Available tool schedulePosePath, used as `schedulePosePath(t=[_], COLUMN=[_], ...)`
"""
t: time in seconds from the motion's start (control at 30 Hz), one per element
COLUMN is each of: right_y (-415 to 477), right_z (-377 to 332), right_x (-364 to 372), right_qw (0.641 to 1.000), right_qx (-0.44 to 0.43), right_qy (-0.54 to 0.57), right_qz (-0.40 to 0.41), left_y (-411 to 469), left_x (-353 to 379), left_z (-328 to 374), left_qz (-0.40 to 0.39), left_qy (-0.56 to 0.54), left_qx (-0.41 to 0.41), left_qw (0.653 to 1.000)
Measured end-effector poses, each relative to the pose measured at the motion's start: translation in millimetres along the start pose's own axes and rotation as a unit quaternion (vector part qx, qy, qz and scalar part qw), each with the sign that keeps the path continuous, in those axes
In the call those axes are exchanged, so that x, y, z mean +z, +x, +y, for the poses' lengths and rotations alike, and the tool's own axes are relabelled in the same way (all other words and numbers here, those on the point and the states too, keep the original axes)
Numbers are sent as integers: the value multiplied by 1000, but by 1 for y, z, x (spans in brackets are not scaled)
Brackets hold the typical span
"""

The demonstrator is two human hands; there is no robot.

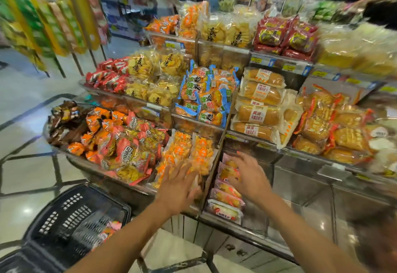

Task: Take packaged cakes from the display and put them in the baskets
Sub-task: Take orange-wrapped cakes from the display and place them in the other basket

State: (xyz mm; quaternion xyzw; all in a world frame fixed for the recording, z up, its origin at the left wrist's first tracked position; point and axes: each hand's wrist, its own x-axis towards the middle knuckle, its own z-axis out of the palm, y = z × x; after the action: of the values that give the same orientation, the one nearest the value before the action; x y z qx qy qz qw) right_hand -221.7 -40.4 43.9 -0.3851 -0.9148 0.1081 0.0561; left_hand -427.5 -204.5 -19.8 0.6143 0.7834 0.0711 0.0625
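We are facing the tiered display point(300, 186), with a black basket point(71, 219) sitting low on our left. Pink-wrapped cakes point(227, 197) are lying in a row on the bottom shelf, yellow showing through, long sides running crosswise. Our hands are hovering apart, fingers spread, gripping nothing: the right hand point(249, 176) over them, the left hand point(180, 184) beside.

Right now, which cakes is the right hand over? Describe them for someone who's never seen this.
On the display's lowest shelf, find the cardboard divider. Just right of it runs a row of pink-wrapped cakes beneath the right hand. The orange-and-clear packs sit left of the divider; these wrappers are pink.
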Motion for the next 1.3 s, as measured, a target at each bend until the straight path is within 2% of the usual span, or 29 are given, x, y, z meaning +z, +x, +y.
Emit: schedulePosePath(t=[0.17,0.27,0.6,0.73,1.0,1.13,1.3], right_y=[-20,-23,1,24,73,93,119], right_z=[-51,-90,-262,-347,-500,-529,-533], right_x=[-7,-5,46,94,206,276,389], right_qw=[998,995,972,960,937,931,919], right_qx=[-59,-103,-229,-262,-288,-281,-258], right_qy=[13,2,9,-11,43,26,-8], right_qz=[9,15,-47,-95,-194,-232,-299], left_y=[-69,-112,-243,-288,-334,-339,-334], left_x=[-16,-27,-45,-32,11,48,125], left_z=[-24,-45,-152,-221,-357,-401,-450], left_qz=[64,80,48,30,1,-9,-38], left_qy=[41,53,63,55,0,-22,-32], left_qx=[-44,-97,-263,-322,-389,-405,-423], left_qw=[996,991,962,945,921,914,905])
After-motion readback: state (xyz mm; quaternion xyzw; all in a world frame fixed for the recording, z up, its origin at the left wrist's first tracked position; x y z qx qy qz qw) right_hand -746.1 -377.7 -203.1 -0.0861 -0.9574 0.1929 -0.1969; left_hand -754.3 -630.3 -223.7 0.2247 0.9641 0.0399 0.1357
